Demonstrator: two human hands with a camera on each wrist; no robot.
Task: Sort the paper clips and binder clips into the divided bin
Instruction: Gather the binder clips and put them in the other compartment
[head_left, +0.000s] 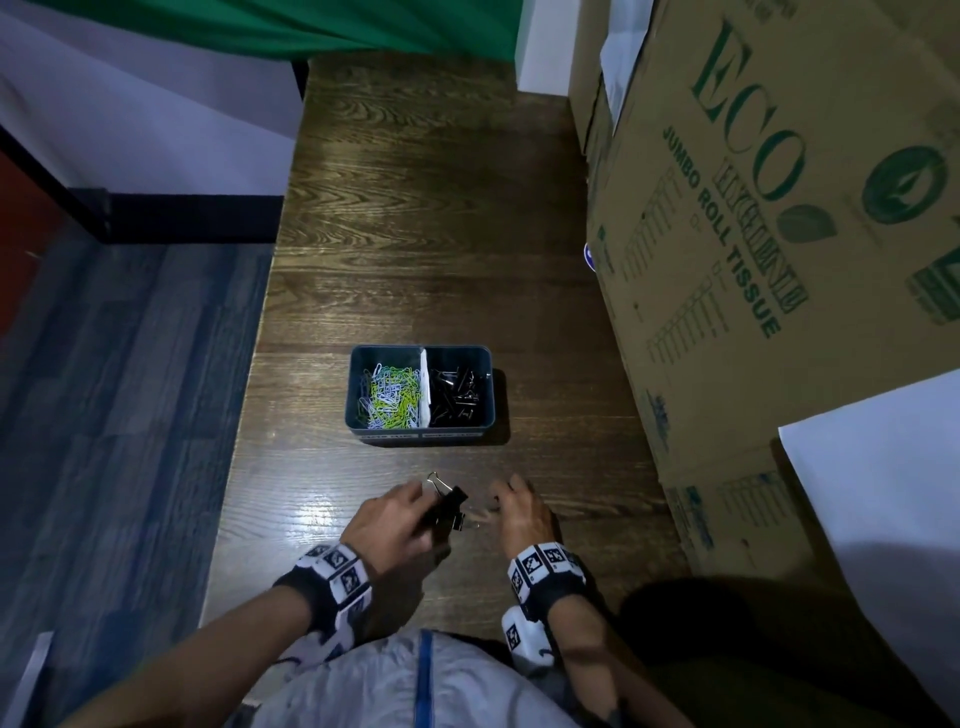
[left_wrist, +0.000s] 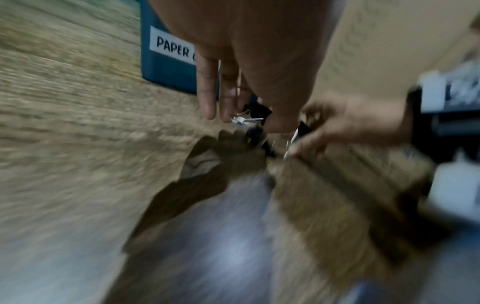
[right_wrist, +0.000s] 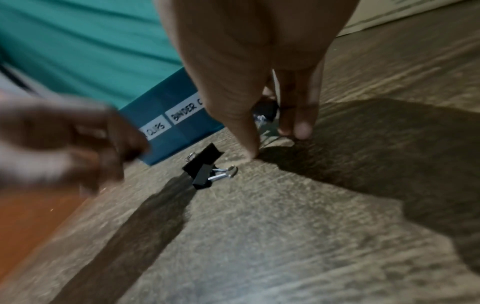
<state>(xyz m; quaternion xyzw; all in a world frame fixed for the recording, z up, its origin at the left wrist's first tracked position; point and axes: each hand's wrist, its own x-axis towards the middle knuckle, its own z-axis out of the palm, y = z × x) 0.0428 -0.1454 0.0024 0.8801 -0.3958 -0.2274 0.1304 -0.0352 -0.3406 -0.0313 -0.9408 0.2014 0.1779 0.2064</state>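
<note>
Both hands are low over the dark wooden surface, just in front of the divided bin. The left hand has its fingers curled around a large black binder clip, its wire handle poking out toward the bin. A smaller binder clip lies on the surface just under it, plain in the right wrist view, where the larger one stands tilted against it. Whether the left fingers actually clamp the large clip or only brush it, I cannot tell: that hand is a blur in the right wrist view.

The right hand points its fingers down, thumb tip touching the wood, narrow gap between thumb and fingers. The right wrist view shows a further black clip tucked behind that thumb, with bits of wire under the fingertips; a firm hold is not visible.

The head view alone looks into the bin: coloured paper clips fill the left compartment, black binder clips the right. The wrist views alone read the front labels, "PAPER" and "BINDER". Cardboard boxes stand along the right edge.
</note>
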